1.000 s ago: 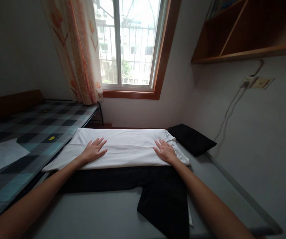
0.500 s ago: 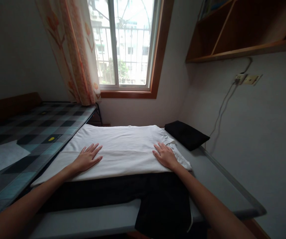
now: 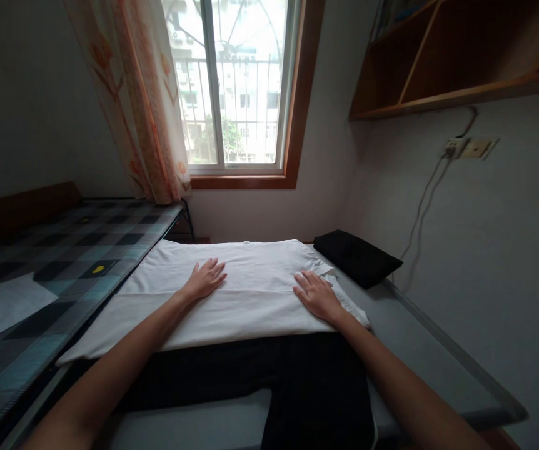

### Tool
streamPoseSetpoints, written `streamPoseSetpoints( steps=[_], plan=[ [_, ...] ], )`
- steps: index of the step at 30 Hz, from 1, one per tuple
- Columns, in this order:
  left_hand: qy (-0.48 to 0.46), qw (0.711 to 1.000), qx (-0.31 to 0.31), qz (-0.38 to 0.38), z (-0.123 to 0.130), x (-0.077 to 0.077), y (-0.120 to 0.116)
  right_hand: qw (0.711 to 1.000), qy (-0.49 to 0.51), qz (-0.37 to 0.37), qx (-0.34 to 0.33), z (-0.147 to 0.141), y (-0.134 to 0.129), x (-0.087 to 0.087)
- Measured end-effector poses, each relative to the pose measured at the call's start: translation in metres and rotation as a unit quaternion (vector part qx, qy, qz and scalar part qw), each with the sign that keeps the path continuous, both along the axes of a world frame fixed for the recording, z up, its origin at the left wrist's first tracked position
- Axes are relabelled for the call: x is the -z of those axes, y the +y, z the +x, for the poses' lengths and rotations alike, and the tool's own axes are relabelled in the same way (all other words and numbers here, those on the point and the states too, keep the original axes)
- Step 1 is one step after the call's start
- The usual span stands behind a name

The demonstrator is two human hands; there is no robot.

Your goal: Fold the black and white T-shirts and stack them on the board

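A white garment, its exact kind unclear, (image 3: 246,312) is spread out with a crease running across it. My left hand (image 3: 206,279) rests flat near its middle, fingers stretched out and holding nothing. Toward the garment's right end lies my right hand (image 3: 319,296), open and palm down on the cloth. Black garments (image 3: 316,381) stick out from beneath the white one on the near side, one part hanging toward the table's front edge. How far they reach under the white cloth is hidden.
A folded black cloth (image 3: 357,257) lies at the back right of the grey table (image 3: 433,350). On the left is a bed with a checked mattress (image 3: 124,240) and a paper sheet (image 3: 9,306). A wooden shelf (image 3: 461,94) and a socket with a cord (image 3: 457,147) are on the right wall.
My left hand has slid to the right and slightly away across the white garment. My right hand stays at about the same place on the cloth. The camera view has shifted a little.
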State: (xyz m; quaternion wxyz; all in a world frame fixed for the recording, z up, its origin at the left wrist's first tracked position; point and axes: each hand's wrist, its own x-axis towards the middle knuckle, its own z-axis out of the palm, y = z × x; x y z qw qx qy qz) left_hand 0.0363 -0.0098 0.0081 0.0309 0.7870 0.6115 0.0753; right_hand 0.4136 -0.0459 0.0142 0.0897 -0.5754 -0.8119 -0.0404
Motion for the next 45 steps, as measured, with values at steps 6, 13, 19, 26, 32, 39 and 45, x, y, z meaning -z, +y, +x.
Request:
streamPoseSetpoints(
  steps=[6,13,19,26,32,39,45],
  plan=[
    [0.005,0.999,-0.019,0.025,0.006,0.002,0.015,0.999,-0.020,-0.033,0.005,0.002,0.005,0.002],
    [0.024,0.999,-0.024,0.014,0.009,0.002,0.010,0.999,-0.035,-0.036,-0.002,0.002,0.002,0.003],
    [0.042,0.999,-0.023,0.002,0.015,-0.003,0.005,0.998,-0.044,-0.039,0.001,0.004,0.000,0.002],
    [0.054,0.998,-0.027,0.009,0.022,0.002,-0.006,0.997,-0.056,-0.047,0.002,0.009,-0.017,-0.006],
    [0.050,0.998,-0.010,0.021,0.026,0.000,-0.020,0.997,-0.056,-0.046,-0.027,0.019,-0.034,-0.018],
    [0.040,0.995,0.027,0.083,0.029,-0.027,-0.012,0.996,-0.045,-0.064,-0.041,0.013,-0.018,-0.045],
    [0.006,0.986,-0.052,0.159,0.040,-0.005,0.003,0.999,-0.039,-0.038,0.001,0.006,0.027,-0.044]
  ],
)
